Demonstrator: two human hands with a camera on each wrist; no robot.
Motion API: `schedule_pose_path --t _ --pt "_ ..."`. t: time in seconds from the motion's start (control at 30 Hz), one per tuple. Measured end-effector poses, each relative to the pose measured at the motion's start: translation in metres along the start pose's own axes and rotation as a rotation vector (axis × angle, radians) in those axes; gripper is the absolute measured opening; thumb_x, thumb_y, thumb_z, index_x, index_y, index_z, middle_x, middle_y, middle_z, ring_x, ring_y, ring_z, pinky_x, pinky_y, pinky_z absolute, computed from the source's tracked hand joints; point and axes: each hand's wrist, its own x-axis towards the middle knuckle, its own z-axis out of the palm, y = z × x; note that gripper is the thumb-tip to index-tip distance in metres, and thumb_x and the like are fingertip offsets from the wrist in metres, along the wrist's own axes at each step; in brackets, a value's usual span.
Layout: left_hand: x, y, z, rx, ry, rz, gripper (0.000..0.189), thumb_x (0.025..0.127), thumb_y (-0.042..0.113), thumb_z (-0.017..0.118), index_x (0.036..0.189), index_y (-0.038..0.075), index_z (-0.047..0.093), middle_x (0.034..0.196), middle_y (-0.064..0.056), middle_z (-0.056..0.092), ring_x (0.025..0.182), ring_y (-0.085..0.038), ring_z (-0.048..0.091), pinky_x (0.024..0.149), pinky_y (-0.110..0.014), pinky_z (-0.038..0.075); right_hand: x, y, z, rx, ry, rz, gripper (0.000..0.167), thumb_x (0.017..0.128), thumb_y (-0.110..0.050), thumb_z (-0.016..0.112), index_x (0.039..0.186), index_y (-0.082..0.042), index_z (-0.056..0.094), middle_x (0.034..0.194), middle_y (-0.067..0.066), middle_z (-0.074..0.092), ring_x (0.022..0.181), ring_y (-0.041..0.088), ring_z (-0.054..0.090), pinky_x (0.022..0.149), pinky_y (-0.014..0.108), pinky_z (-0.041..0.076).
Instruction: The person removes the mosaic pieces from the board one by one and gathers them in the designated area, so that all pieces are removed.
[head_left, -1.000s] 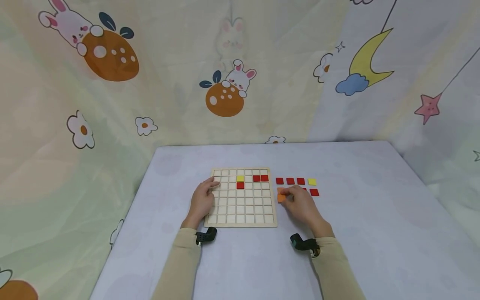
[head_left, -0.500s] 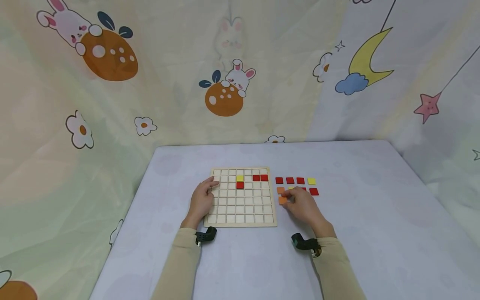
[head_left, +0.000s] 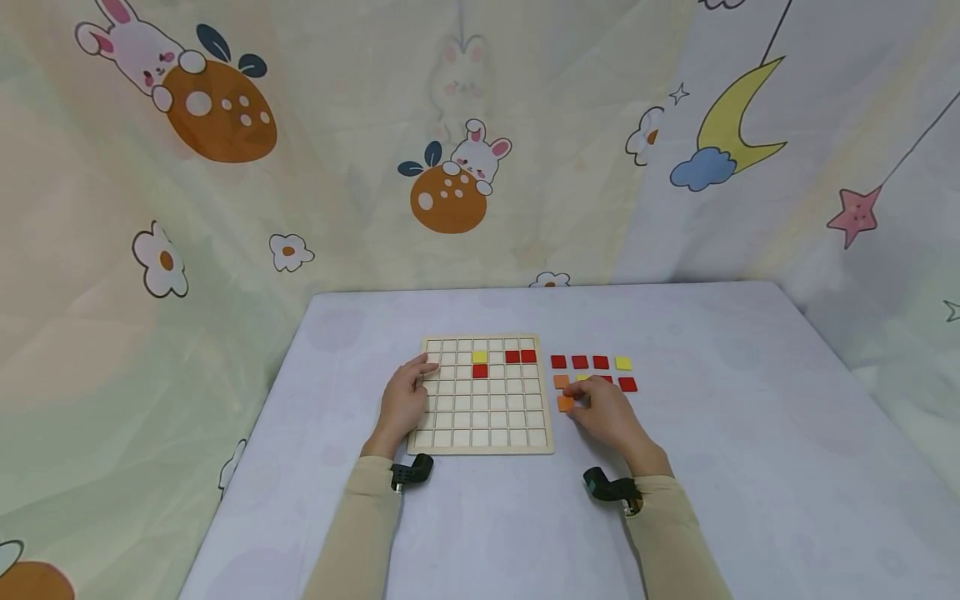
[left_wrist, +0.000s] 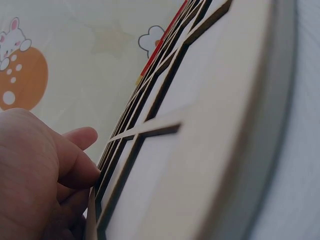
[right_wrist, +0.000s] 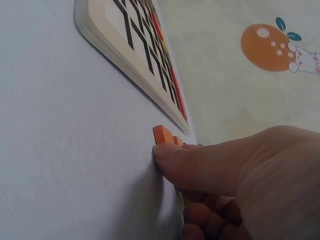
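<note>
A square wooden grid board [head_left: 482, 425] lies on the table. One yellow tile [head_left: 480, 357] and several red tiles [head_left: 480, 372] sit in its upper cells. My left hand [head_left: 405, 400] holds the board's left edge, with a fingertip over the rim; in the left wrist view the thumb [left_wrist: 75, 165] touches that edge. Right of the board, my right hand [head_left: 609, 414] pinches an orange tile [head_left: 566, 403] low at the table, thumb on its near side in the right wrist view. A second orange tile [head_left: 561, 382] lies just behind it. The right hand partly hides nearby tiles.
Loose tiles lie in rows right of the board: red tiles [head_left: 580, 362] and a yellow tile [head_left: 623, 363] in the back row, another red tile [head_left: 627, 384] nearer. A white cloth covers the table [head_left: 750, 433]. A printed curtain [head_left: 555, 167] hangs behind.
Between the first frame and half a second ago, my right hand shifted slightly toward me and right with the orange tile, uncovering the other orange tile behind. The left hand stays put.
</note>
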Motion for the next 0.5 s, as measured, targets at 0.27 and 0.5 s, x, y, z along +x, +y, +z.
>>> schedule_pose_path --t 0.27,0.5 --pt "-0.0004 0.0001 -0.0007 -0.007 -0.002 0.004 0.044 0.094 -0.005 0.04 0.127 0.01 0.065 0.15 -0.004 0.044 0.144 -0.026 0.03 0.125 -0.034 0.016 -0.0015 -0.0003 -0.0031 0.01 0.003 -0.001 0.028 0.083 -0.014 0.077 0.111 -0.009 0.072 0.105 0.007 0.064 0.093 0.024 0.054 0.081 0.037 0.058" --pt "-0.001 0.0013 -0.0004 -0.01 0.006 0.001 0.044 0.093 -0.005 0.04 0.126 0.01 0.066 0.15 -0.004 0.045 0.144 -0.025 0.031 0.125 -0.034 0.016 -0.0012 0.0028 -0.0046 0.032 0.074 -0.004 0.021 0.09 -0.019 0.069 0.108 -0.01 0.07 0.104 0.006 0.064 0.088 0.023 0.055 0.072 0.033 0.055"
